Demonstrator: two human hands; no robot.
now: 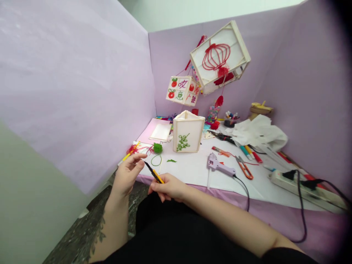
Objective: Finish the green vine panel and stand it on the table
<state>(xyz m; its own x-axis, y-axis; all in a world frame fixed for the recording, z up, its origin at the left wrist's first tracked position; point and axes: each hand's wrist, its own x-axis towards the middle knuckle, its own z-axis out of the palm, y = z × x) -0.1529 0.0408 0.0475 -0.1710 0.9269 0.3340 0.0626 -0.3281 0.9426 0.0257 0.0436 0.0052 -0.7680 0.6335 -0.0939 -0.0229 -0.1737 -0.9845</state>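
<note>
My right hand point(167, 187) is closed around a yellow and black utility knife point(157, 176), its dark tip pointing up and left. Close to that tip, my left hand point(129, 172) is raised with thumb and fingers brought together in a pinch; whatever is between them is too small to make out. Beyond the hands, a three-sided white lantern point(188, 135) with a green leafy sprig on its front stands upright on the table. A ball of green yarn point(157, 147) lies to its left, and a small green scrap point(172, 160) lies in front.
To the right are a lilac glue gun point(220, 165), orange-handled scissors point(244, 168), markers point(250, 152), crumpled white material point(258, 131) and a power strip point(308, 189). Two decorated lanterns hang above: a large one point(220, 55) and a smaller one point(183, 90). Lilac partitions point(170, 55) enclose the table.
</note>
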